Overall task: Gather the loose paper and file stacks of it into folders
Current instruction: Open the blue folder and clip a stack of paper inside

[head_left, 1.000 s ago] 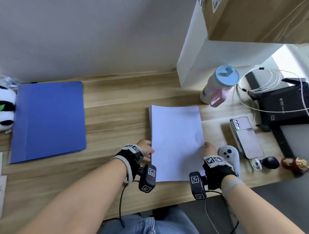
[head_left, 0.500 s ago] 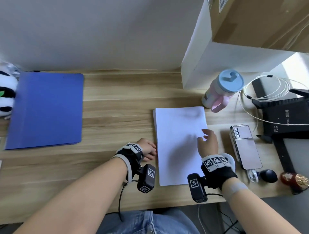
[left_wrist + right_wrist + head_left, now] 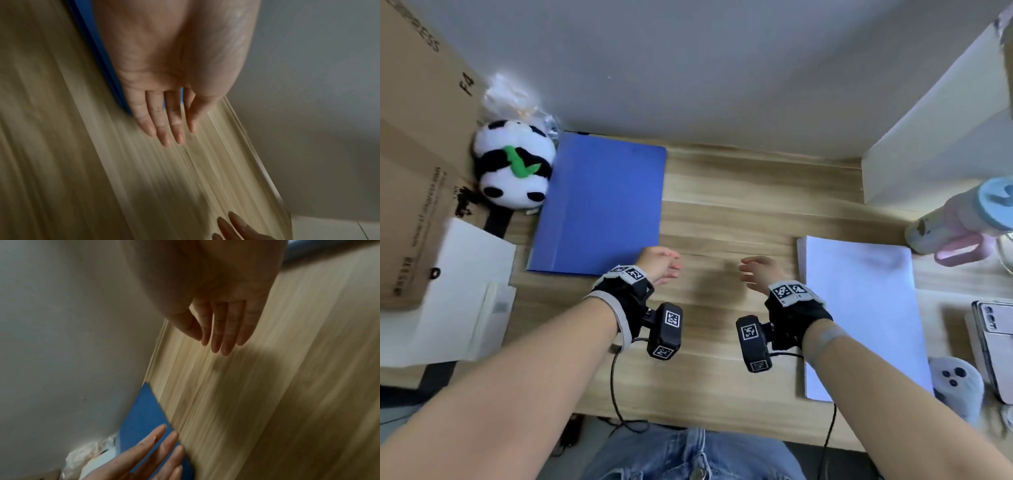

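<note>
A squared stack of white paper (image 3: 859, 308) lies flat on the wooden desk (image 3: 722, 212) at the right. A closed blue folder (image 3: 599, 205) lies at the back left; its edge (image 3: 96, 53) and corner (image 3: 144, 410) show in the wrist views. My left hand (image 3: 664, 265) hovers over bare wood just past the folder's near right corner, fingers straight and empty (image 3: 170, 129). My right hand (image 3: 755, 275) hovers left of the paper stack, fingers straight (image 3: 222, 331), holding nothing. Both palms face each other with bare desk between them.
A plush panda (image 3: 513, 164) and a cardboard box (image 3: 417, 147) sit left of the folder, with white sheets (image 3: 448, 294) below them. A pastel bottle (image 3: 962, 219), a phone (image 3: 996, 346) and a grey controller (image 3: 959, 380) crowd the right. A white box (image 3: 935, 144) stands back right.
Both hands left the paper stack and moved left toward the blue folder. The head view swung left, so the stack now lies at the right and the panda and cardboard box appear.
</note>
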